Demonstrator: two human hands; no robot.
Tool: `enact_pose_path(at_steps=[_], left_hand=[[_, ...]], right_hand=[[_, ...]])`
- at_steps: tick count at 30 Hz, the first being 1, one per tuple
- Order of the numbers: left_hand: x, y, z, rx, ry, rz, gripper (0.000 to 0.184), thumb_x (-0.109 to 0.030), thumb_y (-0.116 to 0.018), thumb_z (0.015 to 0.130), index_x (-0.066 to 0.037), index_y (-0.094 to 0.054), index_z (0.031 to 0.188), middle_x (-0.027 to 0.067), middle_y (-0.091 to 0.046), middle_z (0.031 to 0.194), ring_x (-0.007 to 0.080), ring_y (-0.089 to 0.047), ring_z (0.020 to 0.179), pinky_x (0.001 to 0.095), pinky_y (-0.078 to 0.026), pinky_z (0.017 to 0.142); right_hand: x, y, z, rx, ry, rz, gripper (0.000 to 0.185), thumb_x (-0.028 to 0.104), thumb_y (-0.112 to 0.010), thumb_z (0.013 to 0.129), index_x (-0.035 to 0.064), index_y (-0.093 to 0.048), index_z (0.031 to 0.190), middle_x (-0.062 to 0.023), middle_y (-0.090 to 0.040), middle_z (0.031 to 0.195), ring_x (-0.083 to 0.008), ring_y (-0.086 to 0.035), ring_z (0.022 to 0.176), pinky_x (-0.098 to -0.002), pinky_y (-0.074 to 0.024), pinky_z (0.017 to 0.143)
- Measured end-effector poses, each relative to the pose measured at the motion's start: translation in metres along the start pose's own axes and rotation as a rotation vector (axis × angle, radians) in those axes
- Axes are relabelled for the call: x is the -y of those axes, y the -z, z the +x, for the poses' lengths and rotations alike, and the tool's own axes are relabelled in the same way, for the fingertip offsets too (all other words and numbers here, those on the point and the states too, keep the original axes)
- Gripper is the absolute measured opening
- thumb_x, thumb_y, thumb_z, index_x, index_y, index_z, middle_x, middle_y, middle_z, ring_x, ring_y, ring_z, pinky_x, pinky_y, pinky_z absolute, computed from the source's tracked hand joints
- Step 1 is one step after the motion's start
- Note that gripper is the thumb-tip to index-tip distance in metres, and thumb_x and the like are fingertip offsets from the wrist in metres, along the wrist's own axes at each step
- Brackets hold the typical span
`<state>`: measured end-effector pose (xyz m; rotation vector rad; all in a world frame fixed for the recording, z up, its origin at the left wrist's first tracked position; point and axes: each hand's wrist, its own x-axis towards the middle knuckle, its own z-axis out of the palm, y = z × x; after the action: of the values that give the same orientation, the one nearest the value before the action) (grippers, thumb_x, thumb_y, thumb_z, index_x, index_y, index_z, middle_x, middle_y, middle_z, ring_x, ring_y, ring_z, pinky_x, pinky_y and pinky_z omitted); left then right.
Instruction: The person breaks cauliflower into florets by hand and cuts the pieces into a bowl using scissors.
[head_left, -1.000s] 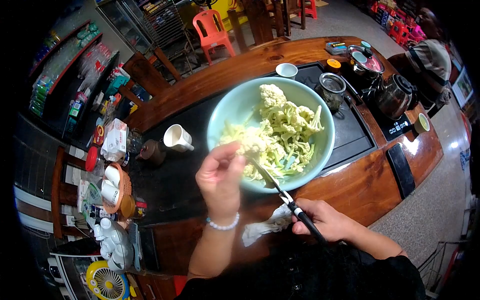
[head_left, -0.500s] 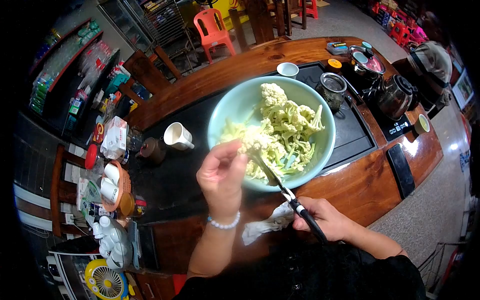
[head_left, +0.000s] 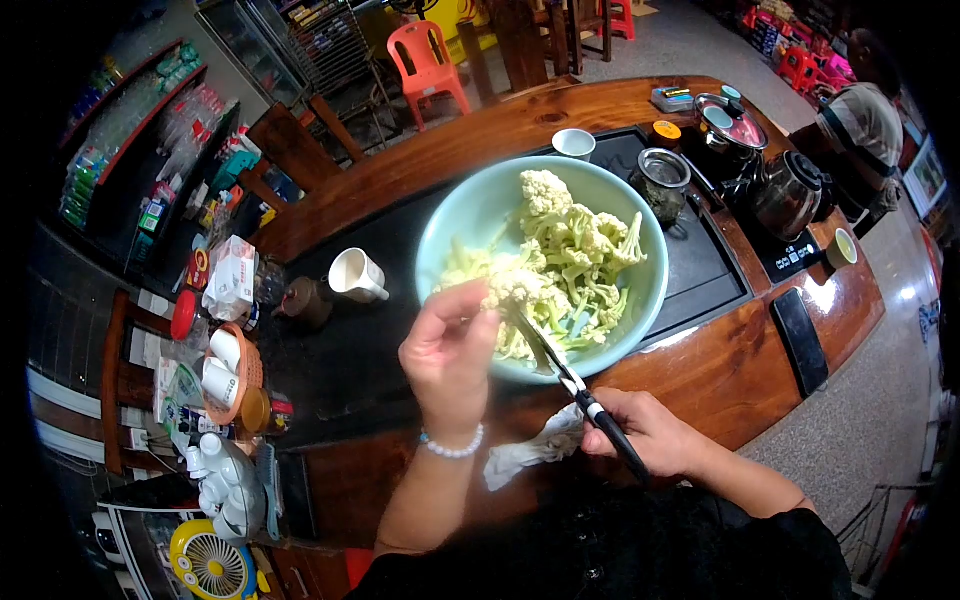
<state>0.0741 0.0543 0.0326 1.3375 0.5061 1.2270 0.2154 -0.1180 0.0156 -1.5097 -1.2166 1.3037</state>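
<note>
A pale green bowl (head_left: 440, 215) holds a heap of cut cauliflower (head_left: 575, 240). Over its near left rim, my left hand (head_left: 450, 345) pinches a cauliflower floret (head_left: 514, 287) between thumb and fingers. My right hand (head_left: 645, 432) is wrapped round the black handles of scissors (head_left: 573, 382), which point up and left. Their blades reach the underside of the floret, and the tips are partly hidden by it. A crumpled white tissue (head_left: 525, 452) lies on the table below the bowl, between my wrists.
Left of the bowl stand a white cup (head_left: 355, 274) and a brown teapot (head_left: 304, 302). A glass jar (head_left: 662, 180), a coffee pot (head_left: 788, 195) and a phone (head_left: 800, 340) are to the right. A person (head_left: 862, 125) sits at the far right.
My left hand has shifted slightly right with the floret. The scissors' handles appear closer together now, and my right hand has moved up a little.
</note>
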Motion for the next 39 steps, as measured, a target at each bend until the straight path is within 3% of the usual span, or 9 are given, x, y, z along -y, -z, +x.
enact_pose_path(at_steps=[3,12,27,33,36,37,39], left_hand=[[0.003,0.003,0.002,0.028,-0.092,0.085,0.02,0.004,-0.065,0.082,0.002,-0.067,0.101,0.0075,-0.062,0.104,0.0106,-0.058,0.094,0.0221,-0.048,0.082],[-0.001,0.004,0.003,0.014,-0.067,0.13,0.018,0.006,-0.065,0.08,0.003,-0.067,0.097,0.0083,-0.062,0.104,0.0124,-0.058,0.096,0.0235,-0.048,0.083],[-0.007,0.007,0.008,-0.001,-0.176,0.334,0.015,0.005,-0.067,0.077,0.002,-0.068,0.092,0.0078,-0.065,0.096,0.0118,-0.062,0.087,0.0232,-0.052,0.075],[-0.003,0.013,0.009,-0.006,-0.15,0.263,0.016,0.005,-0.063,0.082,0.002,-0.066,0.098,0.0055,-0.064,0.095,0.01,-0.061,0.086,0.0213,-0.05,0.075],[-0.007,0.023,0.016,-0.049,-0.069,0.155,0.018,0.004,-0.06,0.086,0.004,-0.064,0.104,0.0064,-0.066,0.097,0.0092,-0.061,0.086,0.0204,-0.048,0.077],[-0.006,0.024,0.02,-0.072,-0.077,0.149,0.019,0.003,-0.06,0.086,0.004,-0.064,0.104,0.0069,-0.066,0.097,0.0091,-0.061,0.086,0.0205,-0.048,0.077],[-0.004,0.026,0.022,-0.095,-0.085,0.164,0.021,0.001,-0.059,0.088,0.005,-0.064,0.108,0.0092,-0.066,0.103,0.0104,-0.061,0.092,0.0224,-0.049,0.08]], right_hand=[[0.006,0.0,0.001,-0.013,-0.066,-0.028,0.05,0.049,-0.066,0.085,0.0028,-0.066,0.103,-0.017,-0.066,0.081,-0.0273,-0.066,0.077,-0.0381,-0.0498,0.069],[0.013,0.006,0.001,-0.012,-0.049,-0.07,0.055,0.054,-0.066,0.083,0.0022,-0.067,0.101,-0.0158,-0.067,0.079,-0.0274,-0.066,0.074,-0.0376,-0.0506,0.068],[0.036,0.008,0.01,-0.019,-0.141,-0.083,0.059,0.059,-0.062,0.083,0.0007,-0.067,0.087,-0.0156,-0.064,0.07,-0.0279,-0.065,0.071,-0.0395,-0.0501,0.068],[0.037,0.006,0.018,0.022,-0.109,-0.123,0.054,0.053,-0.062,0.087,0.0,-0.066,0.099,-0.0166,-0.065,0.078,-0.0257,-0.064,0.076,-0.0374,-0.0493,0.072],[0.023,0.003,0.016,0.012,-0.083,0.008,0.053,0.05,-0.062,0.089,-0.0007,-0.064,0.105,-0.014,-0.065,0.082,-0.0237,-0.062,0.077,-0.0365,-0.0488,0.073],[0.017,0.003,0.013,0.005,-0.076,0.094,0.051,0.048,-0.062,0.09,-0.0001,-0.064,0.107,-0.0075,-0.062,0.078,-0.0185,-0.058,0.072,-0.033,-0.0478,0.069],[0.011,0.008,0.006,0.025,-0.1,0.163,0.047,0.046,-0.061,0.091,0.0007,-0.064,0.106,-0.0045,-0.059,0.076,-0.0149,-0.056,0.07,-0.0301,-0.0458,0.065]])
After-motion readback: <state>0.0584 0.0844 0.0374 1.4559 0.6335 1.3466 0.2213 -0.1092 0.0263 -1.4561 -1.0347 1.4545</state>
